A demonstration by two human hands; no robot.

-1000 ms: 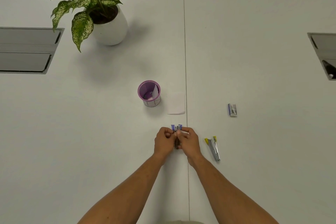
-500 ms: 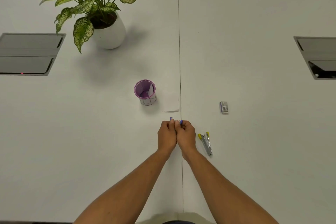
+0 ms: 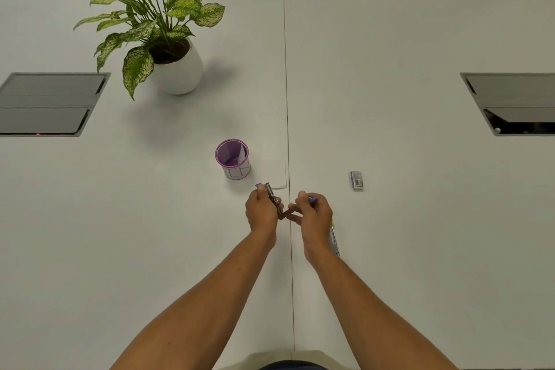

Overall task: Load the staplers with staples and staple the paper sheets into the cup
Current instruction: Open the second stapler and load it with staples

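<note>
Both hands hold a small purple-tipped stapler (image 3: pixel 277 204) swung open into a V just above the table. My left hand (image 3: pixel 260 210) grips one arm of it, and my right hand (image 3: pixel 313 213) grips the other arm. A second stapler with yellow tips (image 3: pixel 334 239) lies on the table, partly hidden behind my right wrist. Beyond my hands stands a purple cup (image 3: pixel 232 158) with a folded paper inside. A white paper sheet (image 3: pixel 274 173) lies flat just right of the cup. A small staple box (image 3: pixel 356 180) rests further right.
A potted plant in a white pot (image 3: pixel 177 69) stands at the back left. Grey cable hatches are set into the table at the left (image 3: pixel 48 103) and right (image 3: pixel 516 102). A seam (image 3: pixel 287 99) runs down the table's middle.
My hands were pressed together around the closed stapler; now they have drawn apart and the stapler is swung open. The head camera has tilted up, showing more of the far side.
</note>
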